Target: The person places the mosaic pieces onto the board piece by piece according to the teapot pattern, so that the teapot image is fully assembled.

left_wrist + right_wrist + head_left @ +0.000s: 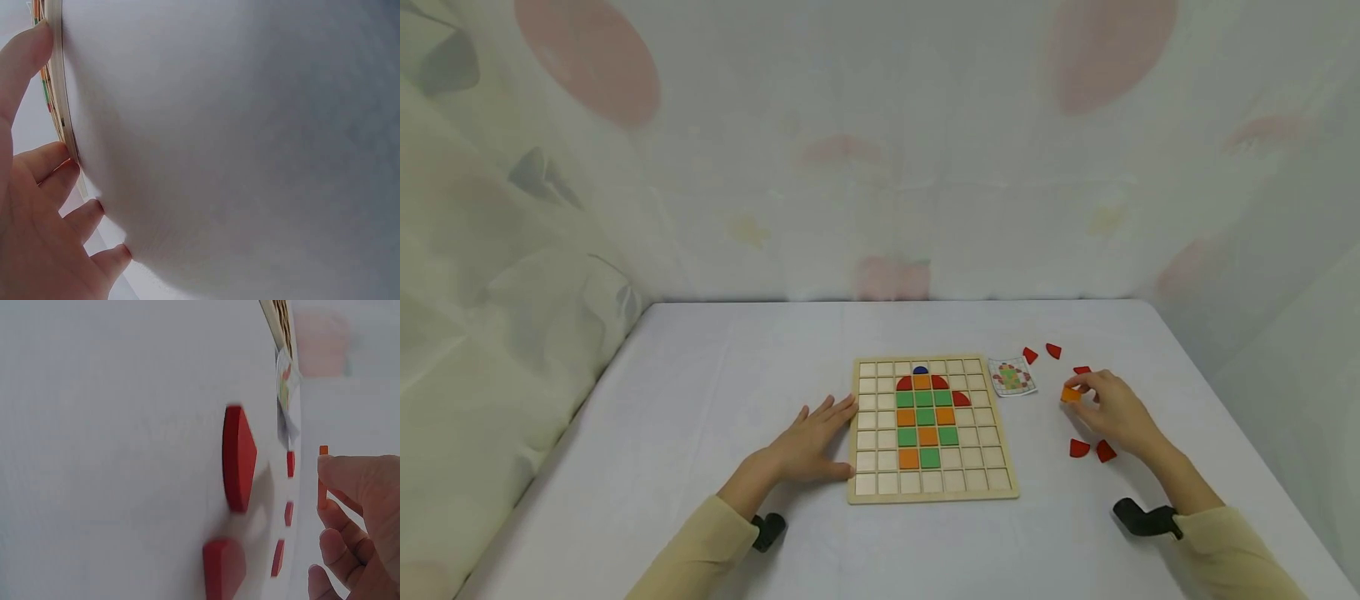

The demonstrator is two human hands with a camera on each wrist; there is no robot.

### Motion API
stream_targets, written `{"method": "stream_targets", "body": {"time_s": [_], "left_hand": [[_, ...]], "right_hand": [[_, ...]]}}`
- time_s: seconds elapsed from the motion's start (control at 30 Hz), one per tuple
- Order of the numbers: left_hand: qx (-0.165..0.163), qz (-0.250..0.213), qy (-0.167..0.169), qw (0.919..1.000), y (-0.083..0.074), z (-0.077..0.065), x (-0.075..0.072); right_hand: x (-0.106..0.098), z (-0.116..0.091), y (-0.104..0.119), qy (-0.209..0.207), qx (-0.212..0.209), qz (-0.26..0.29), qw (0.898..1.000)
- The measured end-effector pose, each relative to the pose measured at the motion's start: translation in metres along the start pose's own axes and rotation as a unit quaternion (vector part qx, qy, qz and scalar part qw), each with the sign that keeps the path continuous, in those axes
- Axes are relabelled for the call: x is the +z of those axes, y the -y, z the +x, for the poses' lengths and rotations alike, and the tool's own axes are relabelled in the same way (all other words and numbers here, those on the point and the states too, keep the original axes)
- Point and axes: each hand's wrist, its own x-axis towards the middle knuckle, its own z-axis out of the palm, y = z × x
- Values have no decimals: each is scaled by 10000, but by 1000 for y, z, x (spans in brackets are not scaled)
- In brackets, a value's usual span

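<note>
A wooden grid board point(880, 492) lies on the table, its middle columns filled with green and orange square tiles, several red quarter-round tiles and a blue piece at the top. My left hand point(811, 442) rests at the board's left edge, fingers spread and fairly straight; in the left wrist view its thumb and fingertips touch the wooden rim point(57, 81). To the right of the board, my right hand point(1116, 408) pinches an orange square tile point(1071, 395) between thumb and fingers. The right wrist view shows this orange tile point(323, 481) edge-on, raised off the table.
A small printed pattern card point(1012, 377) lies beside the board's upper right corner. Loose red quarter-round tiles lie around the right hand, such as one red tile point(1078, 448) in front and another red tile point(1053, 351) farther back. White cloth covers the table point(737, 358).
</note>
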Motion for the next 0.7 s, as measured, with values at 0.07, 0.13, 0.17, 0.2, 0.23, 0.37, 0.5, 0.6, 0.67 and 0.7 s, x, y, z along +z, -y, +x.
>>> {"method": "stream_targets", "body": {"time_s": [0.07,0.13,0.17,0.2,0.23,0.37,0.5,0.6,0.67,0.7], "left_hand": [[5,6,-6,10000,0,0,0],[16,12,-18,10000,0,0,0],[13,22,-17,10000,0,0,0],[9,29,-15,10000,0,0,0],[8,35,-18,10000,0,0,0],[-13,40,-15,10000,1,1,0],[-24,53,-21,10000,1,1,0],[-36,68,-17,10000,0,1,0],[-26,70,-19,10000,0,2,0],[-22,71,-19,10000,0,2,0]], "right_hand": [[3,1,5,6,-110,-10,9999],[7,1,11,-25,-257,-29,9997],[9,1,13,-36,-319,-31,9995],[11,1,16,-50,-371,-35,9993],[12,1,19,-67,-426,-58,9991],[17,0,31,4,-571,-16,9984],[22,-1,41,53,-747,38,9972],[27,-1,49,17,-905,52,9959],[30,-2,54,-14,-1030,80,9947],[32,-2,56,-24,-1084,100,9941]]}}
